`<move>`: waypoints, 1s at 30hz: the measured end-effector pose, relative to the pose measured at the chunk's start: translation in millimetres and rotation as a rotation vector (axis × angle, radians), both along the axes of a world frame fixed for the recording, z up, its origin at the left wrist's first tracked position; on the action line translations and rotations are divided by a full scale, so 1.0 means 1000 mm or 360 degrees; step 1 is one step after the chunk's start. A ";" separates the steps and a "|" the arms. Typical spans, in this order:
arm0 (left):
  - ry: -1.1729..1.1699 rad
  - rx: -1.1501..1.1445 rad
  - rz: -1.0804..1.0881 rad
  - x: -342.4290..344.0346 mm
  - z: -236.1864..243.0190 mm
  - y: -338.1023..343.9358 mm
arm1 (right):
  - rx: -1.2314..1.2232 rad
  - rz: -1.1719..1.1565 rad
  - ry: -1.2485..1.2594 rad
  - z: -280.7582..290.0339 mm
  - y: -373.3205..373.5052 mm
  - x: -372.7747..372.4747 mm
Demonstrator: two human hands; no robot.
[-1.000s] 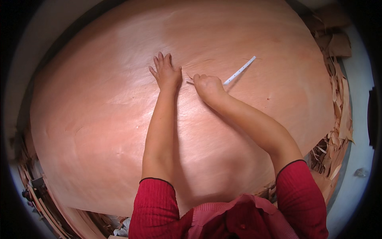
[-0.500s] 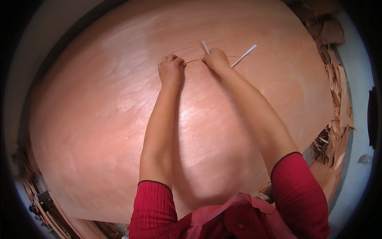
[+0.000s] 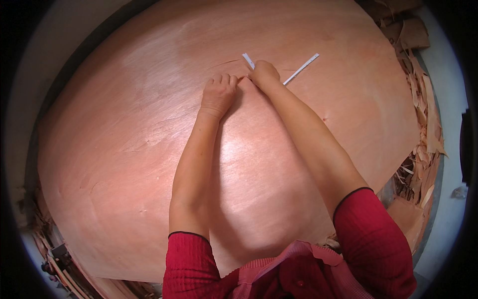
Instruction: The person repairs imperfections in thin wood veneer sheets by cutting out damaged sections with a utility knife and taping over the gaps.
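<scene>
A large reddish-brown sheet of wood veneer (image 3: 279,164) lies beneath both hands, with thin splits and creases in its surface. My left hand (image 3: 219,93) rests on it, back upward, fingers forward beside a split whose edge is slightly raised. To its right, my right hand (image 3: 265,75) is closed around white strip material. One short end (image 3: 247,60) sticks out beyond the fingers at the upper left. A longer white length (image 3: 302,68) reaches up to the right from behind the wrist. My hand hides whether the two pieces join.
Torn veneer scraps (image 3: 423,134) are heaped along the right side. More thin wood strips (image 3: 67,271) and small dark objects lie at the lower left, below the sheet's edge. A pale floor (image 3: 450,219) shows at the far right.
My left hand has shifted slightly right and its fingers now lie farther forward on the veneer. My right hand has moved slightly left, and the white ends have shifted left with it.
</scene>
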State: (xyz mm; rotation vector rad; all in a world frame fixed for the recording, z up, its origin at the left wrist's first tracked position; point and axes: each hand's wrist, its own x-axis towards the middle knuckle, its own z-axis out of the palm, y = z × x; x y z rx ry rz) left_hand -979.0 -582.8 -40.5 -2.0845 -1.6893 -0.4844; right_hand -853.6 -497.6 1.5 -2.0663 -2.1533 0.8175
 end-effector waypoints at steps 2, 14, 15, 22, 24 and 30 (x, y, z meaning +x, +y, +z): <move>-0.0100 -0.0119 0.0070 0.003 -0.002 -0.003 | 0.0021 0.0023 -0.0029 0.000 -0.004 -0.003; -0.2647 -0.0952 0.0118 0.056 0.031 -0.055 | 0.0458 -0.0300 -0.0081 0.031 0.046 0.096; -0.2510 -0.0991 0.0144 0.044 0.033 -0.051 | 0.0602 -0.0177 -0.0274 0.044 0.051 0.115; -0.1127 -0.0666 0.0218 0.116 0.045 0.039 | 0.0736 -0.0277 -0.0586 0.045 0.064 0.226; -0.1071 -0.0399 0.0233 0.125 0.019 0.067 | 0.0369 -0.0278 -0.0176 0.039 0.048 0.193; -0.1267 -0.0467 0.0190 0.149 -0.015 0.091 | 0.0220 -0.0340 0.0150 -0.006 0.068 0.187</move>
